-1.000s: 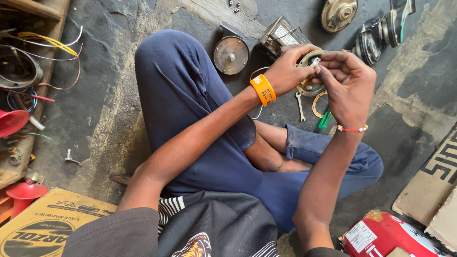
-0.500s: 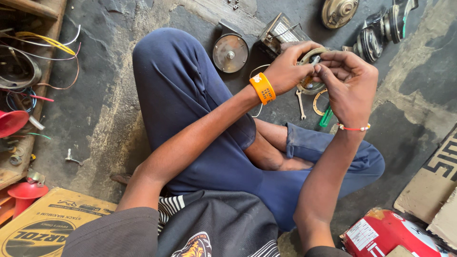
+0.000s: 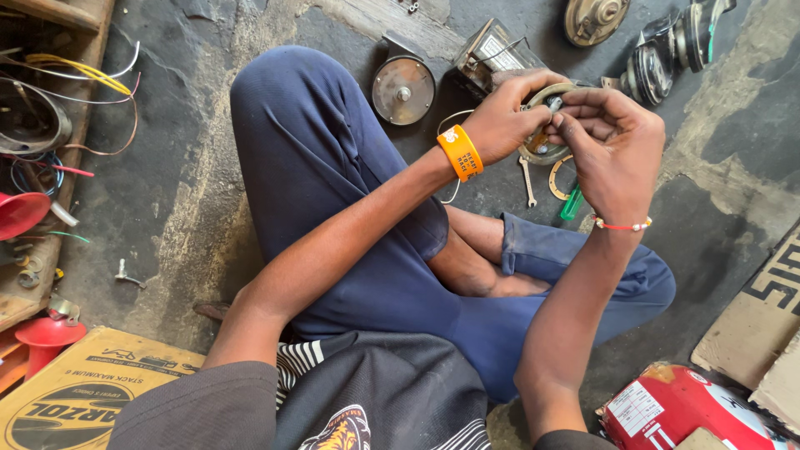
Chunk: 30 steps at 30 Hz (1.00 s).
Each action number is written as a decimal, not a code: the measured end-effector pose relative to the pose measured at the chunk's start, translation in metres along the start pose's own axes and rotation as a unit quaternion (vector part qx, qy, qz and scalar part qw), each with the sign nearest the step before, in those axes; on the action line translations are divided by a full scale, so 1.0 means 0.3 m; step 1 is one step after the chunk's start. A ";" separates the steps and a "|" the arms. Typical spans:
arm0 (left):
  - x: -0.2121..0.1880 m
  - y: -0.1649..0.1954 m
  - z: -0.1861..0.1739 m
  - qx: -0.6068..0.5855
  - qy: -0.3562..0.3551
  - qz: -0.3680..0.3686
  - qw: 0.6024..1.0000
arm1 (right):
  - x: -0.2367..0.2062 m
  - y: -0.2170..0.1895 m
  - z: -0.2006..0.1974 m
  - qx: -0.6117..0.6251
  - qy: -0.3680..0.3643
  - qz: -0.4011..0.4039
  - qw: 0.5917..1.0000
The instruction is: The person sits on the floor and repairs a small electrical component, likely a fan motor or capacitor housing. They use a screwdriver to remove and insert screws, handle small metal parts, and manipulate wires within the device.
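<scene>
I sit cross-legged on a concrete floor. My left hand (image 3: 508,117), with an orange wristband, grips a round metal horn part (image 3: 542,150) held above my knee. My right hand (image 3: 612,137), with a thin bead bracelet, pinches a small metal piece at the top of that part. Most of the part is hidden by my fingers. Below the hands a small spanner (image 3: 527,182), a brass ring (image 3: 557,177) and a green-handled tool (image 3: 572,202) lie on the floor.
A round metal disc (image 3: 403,89) and a boxy metal part (image 3: 492,54) lie beyond my knee. More horn parts (image 3: 658,67) sit at the top right. Loose wires (image 3: 75,79) and a red funnel (image 3: 21,212) are at left, a cardboard box (image 3: 75,392) bottom left, a red can (image 3: 675,408) bottom right.
Both hands stay together on the round part; the fingers of my right hand have shifted slightly at its top. Nothing else has moved.
</scene>
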<state>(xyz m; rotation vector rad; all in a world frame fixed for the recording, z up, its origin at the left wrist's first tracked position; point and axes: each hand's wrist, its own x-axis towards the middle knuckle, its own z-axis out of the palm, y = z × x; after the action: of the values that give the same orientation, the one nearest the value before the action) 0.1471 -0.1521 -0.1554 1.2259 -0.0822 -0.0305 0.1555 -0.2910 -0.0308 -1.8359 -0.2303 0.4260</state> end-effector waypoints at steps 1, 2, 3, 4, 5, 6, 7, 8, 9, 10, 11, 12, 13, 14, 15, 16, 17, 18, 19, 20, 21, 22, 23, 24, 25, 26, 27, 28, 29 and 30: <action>-0.001 -0.001 0.001 -0.001 -0.004 0.007 1.000 | -0.001 -0.003 0.000 -0.005 -0.001 0.000 1.000; -0.002 -0.002 0.000 -0.002 -0.008 0.014 1.000 | -0.002 -0.005 0.000 -0.009 -0.002 0.001 1.000; -0.003 -0.004 -0.001 -0.003 -0.012 0.021 1.000 | -0.002 -0.007 0.000 -0.013 -0.004 0.001 1.000; -0.002 -0.006 0.001 -0.021 -0.012 0.006 1.000 | -0.004 -0.009 0.001 -0.014 -0.004 -0.002 1.000; -0.001 -0.008 0.003 -0.039 -0.013 -0.008 0.999 | -0.006 -0.011 0.002 -0.015 -0.004 -0.005 1.000; 0.000 -0.010 0.004 -0.058 -0.014 -0.023 0.998 | -0.007 -0.013 0.002 -0.016 -0.003 -0.008 1.000; 0.002 -0.012 0.005 -0.056 -0.019 -0.016 0.998 | -0.009 -0.015 0.003 -0.017 0.000 -0.009 1.000; 0.001 -0.013 0.003 -0.054 -0.023 -0.011 0.998 | -0.011 -0.016 0.005 -0.018 0.003 -0.010 1.000; 0.000 -0.014 0.001 -0.052 -0.027 -0.005 0.998 | -0.014 -0.018 0.007 -0.019 0.005 -0.010 1.000; 0.000 -0.013 0.002 -0.065 -0.034 -0.009 0.997 | -0.016 -0.021 0.008 -0.024 0.007 -0.010 1.000; -0.001 -0.010 0.000 -0.076 -0.042 -0.012 0.996 | -0.017 -0.024 0.009 -0.028 0.010 -0.010 1.000; -0.003 -0.006 -0.001 -0.088 -0.051 -0.017 0.995 | -0.019 -0.028 0.010 -0.032 0.012 -0.011 0.999; -0.005 -0.001 0.000 -0.086 -0.059 -0.022 0.994 | -0.022 -0.032 0.009 -0.033 0.014 -0.011 0.999; -0.008 0.006 -0.003 -0.084 -0.068 -0.027 0.994 | -0.025 -0.038 0.007 -0.033 0.015 -0.012 0.999; -0.010 0.015 -0.006 -0.081 -0.076 -0.032 0.993 | -0.027 -0.043 0.005 -0.033 0.017 -0.013 0.999; -0.012 0.024 -0.007 -0.065 -0.080 -0.015 0.995 | -0.031 -0.048 0.004 -0.036 0.017 -0.014 0.999; -0.013 0.034 -0.009 -0.049 -0.084 0.003 0.995 | -0.034 -0.054 0.002 -0.039 0.019 -0.016 0.999; -0.014 0.044 -0.009 -0.034 -0.089 0.020 0.995 | -0.038 -0.059 0.000 -0.043 0.020 -0.017 0.999; -0.014 0.054 -0.011 -0.014 -0.090 0.032 0.995 | -0.042 -0.064 -0.002 -0.045 0.023 -0.018 0.999; -0.015 0.063 -0.012 0.005 -0.090 0.043 0.995 | -0.046 -0.068 -0.003 -0.047 0.025 -0.019 0.998; -0.016 0.071 -0.012 0.025 -0.091 0.055 0.994 | -0.049 -0.072 -0.004 -0.050 0.026 -0.019 0.998; -0.016 0.078 -0.011 0.016 -0.097 0.048 0.994 | -0.051 -0.076 -0.006 -0.049 0.024 -0.017 0.998; -0.016 0.084 -0.011 0.007 -0.104 0.042 0.994 | -0.052 -0.080 -0.008 -0.049 0.022 -0.015 0.998; -0.017 0.089 -0.010 -0.002 -0.110 0.035 0.993 | -0.055 -0.082 -0.008 -0.048 0.020 -0.013 0.999; -0.017 0.093 -0.010 -0.003 -0.112 0.036 0.993 | -0.056 -0.084 -0.008 -0.050 0.020 -0.014 0.998; -0.017 0.096 -0.010 -0.005 -0.114 0.037 0.993 | -0.058 -0.086 -0.008 -0.052 0.020 -0.014 0.998; -0.018 0.098 -0.010 -0.007 -0.115 0.037 0.993 | -0.059 -0.088 -0.008 -0.054 0.020 -0.014 0.998; -0.019 0.100 -0.009 -0.001 -0.113 0.039 0.993 | -0.059 -0.090 -0.007 -0.055 0.019 -0.016 0.998; -0.019 0.101 -0.008 0.005 -0.112 0.041 0.993 | -0.059 -0.092 -0.008 -0.057 0.019 -0.018 0.998; -0.019 0.102 -0.008 0.012 -0.110 0.043 0.993 | -0.059 -0.095 -0.009 -0.059 0.018 -0.021 0.998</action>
<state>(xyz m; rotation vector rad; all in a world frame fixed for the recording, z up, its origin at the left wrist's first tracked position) 0.1411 -0.1392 -0.1277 1.2379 -0.3289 -0.0896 0.1421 -0.2911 0.0000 -1.9484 -0.2728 0.3565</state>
